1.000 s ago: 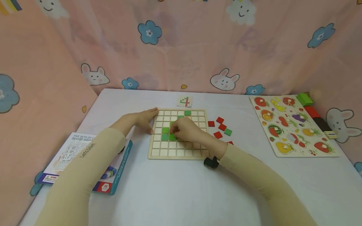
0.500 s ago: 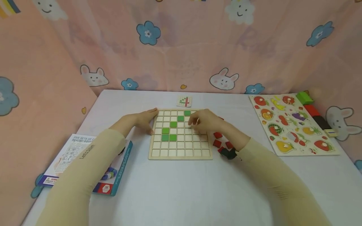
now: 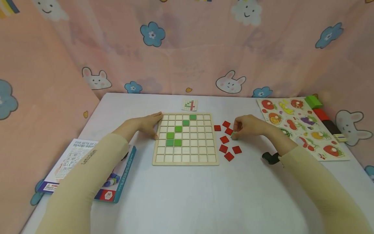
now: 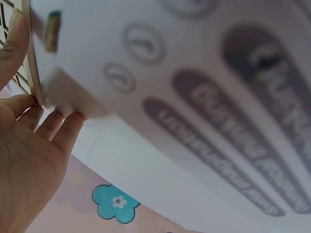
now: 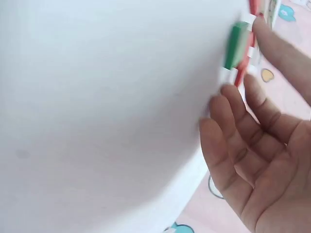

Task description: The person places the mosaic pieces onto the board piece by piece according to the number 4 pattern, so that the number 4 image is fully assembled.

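- The right hand (image 3: 248, 126) hovers low over the loose tiles to the right of the grid board (image 3: 185, 161), fingers bent down, fingertips at a green tile (image 3: 234, 136) on the table (image 3: 187, 195). In the right wrist view the fingers (image 5: 233, 121) look only loosely curved beside that tile (image 5: 236, 44); whether it is actually pinched I cannot tell.
- Red tiles (image 3: 224, 139) lie scattered around the green one, between the board and the hand.
- The left hand (image 3: 144, 126) rests flat against the board's left edge, fingers straight and together, thumb along the rim.
- Six green tiles (image 3: 174, 139) sit in the grid, running diagonally up toward the top right.
- A small pattern card (image 3: 189, 105) lies just behind the board.
- A fruit puzzle (image 3: 301, 128) lies at the far right; a printed box (image 3: 73, 159) lies at the left under the forearm.
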Available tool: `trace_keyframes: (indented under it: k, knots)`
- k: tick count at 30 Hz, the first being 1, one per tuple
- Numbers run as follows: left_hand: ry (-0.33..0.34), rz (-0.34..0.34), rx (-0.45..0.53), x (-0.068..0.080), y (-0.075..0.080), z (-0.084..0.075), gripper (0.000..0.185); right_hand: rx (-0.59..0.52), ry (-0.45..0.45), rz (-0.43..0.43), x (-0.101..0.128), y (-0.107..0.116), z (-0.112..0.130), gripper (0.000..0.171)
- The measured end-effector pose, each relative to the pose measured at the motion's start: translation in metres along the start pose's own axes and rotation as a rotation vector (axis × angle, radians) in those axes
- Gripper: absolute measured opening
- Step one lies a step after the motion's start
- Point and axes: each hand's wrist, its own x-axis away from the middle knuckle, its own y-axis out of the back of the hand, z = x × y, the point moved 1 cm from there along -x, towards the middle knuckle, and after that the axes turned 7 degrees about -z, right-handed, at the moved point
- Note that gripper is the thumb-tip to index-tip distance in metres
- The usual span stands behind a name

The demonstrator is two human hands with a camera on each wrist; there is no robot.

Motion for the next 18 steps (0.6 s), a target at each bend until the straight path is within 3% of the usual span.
trace_keyframes:
  k: [6,11,18]
  knots:
    - [-0.006,0.003,0.009,0.002,0.001,-0.001,0.106,0.037,-0.011,0.009,0.002,0.001,-0.004,0.023]
    - [-0.005,0.002,0.020,0.005,0.003,-0.002,0.107,-0.015,0.015,-0.021,0.002,0.011,0.004,0.017]
    - [0.011,0.003,0.000,0.002,0.000,-0.002,0.104,-0.199,0.066,-0.149,-0.010,0.008,0.048,0.012]
